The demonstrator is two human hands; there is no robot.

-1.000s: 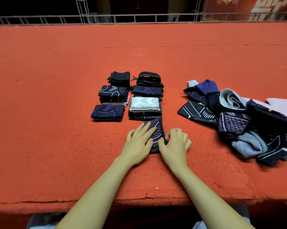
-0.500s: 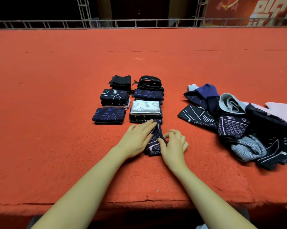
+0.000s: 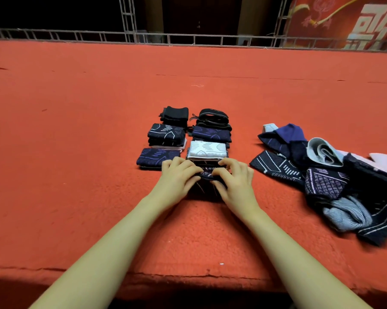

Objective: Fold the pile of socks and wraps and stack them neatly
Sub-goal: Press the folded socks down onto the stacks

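A dark navy patterned sock (image 3: 207,175) lies folded between my hands on the red cloth. My left hand (image 3: 179,177) grips its left edge and my right hand (image 3: 235,178) grips its right edge, fingers curled over the fold. Just beyond them stand two rows of folded pieces: a navy one (image 3: 158,156), a navy stack (image 3: 167,134) and a black one (image 3: 176,113) on the left, a white one (image 3: 207,150), a navy one (image 3: 211,134) and black straps (image 3: 213,118) on the right. The loose pile of socks and wraps (image 3: 326,177) lies to the right.
The red-covered table (image 3: 76,152) stretches far back to a metal railing (image 3: 188,39). Its front edge (image 3: 188,275) runs under my forearms. A red banner (image 3: 344,21) hangs at the back right.
Both hands have moved forward with the sock, folding its near end over. It is now a short bundle close to the white folded piece. The camera has tilted slightly down.
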